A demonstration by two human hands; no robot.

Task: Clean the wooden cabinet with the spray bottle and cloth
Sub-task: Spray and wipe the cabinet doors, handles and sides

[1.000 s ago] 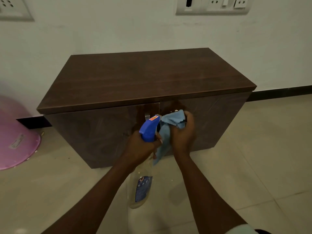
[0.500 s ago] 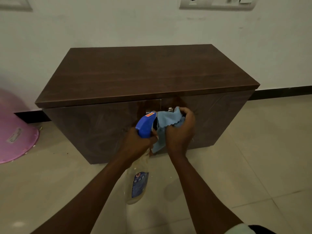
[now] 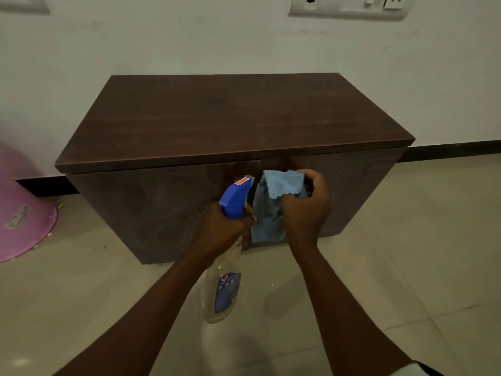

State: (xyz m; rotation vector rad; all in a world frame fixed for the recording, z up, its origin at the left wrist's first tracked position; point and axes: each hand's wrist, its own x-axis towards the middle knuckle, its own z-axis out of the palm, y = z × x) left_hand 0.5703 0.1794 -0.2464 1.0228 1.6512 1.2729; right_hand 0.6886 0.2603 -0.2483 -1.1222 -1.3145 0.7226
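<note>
Two hands are up in front of the wooden cabinet (image 3: 230,118), level with its doors and just below the overhanging front edge of its top. The left hand (image 3: 225,229) grips the neck of the spray bottle (image 3: 225,291), fingers (image 3: 248,217) curled round it under the blue trigger head. The nozzle points away from the person, toward the seam between the two doors, and the clear body hangs down over the floor (image 3: 406,253). The right hand (image 3: 306,213) holds the blue cloth (image 3: 271,210) bunched, its fingers (image 3: 311,177) curled over the upper fold while the rest of the cloth hangs down beside the bottle's head. Cloth and nozzle are just beside each other; whether either touches the door cannot be told.

The cabinet stands with its back against the white wall (image 3: 189,42), and its top slab juts a little past the doors along the front and at the right corner. Tiled floor runs in front of it and off to its right, up to the dark skirting (image 3: 447,150). On the left a pink tub (image 3: 24,213) lies on the floor, apart from the cabinet's left edge with a strip of tile between them. A socket plate (image 3: 349,5) is set in the wall above the cabinet's right half.
</note>
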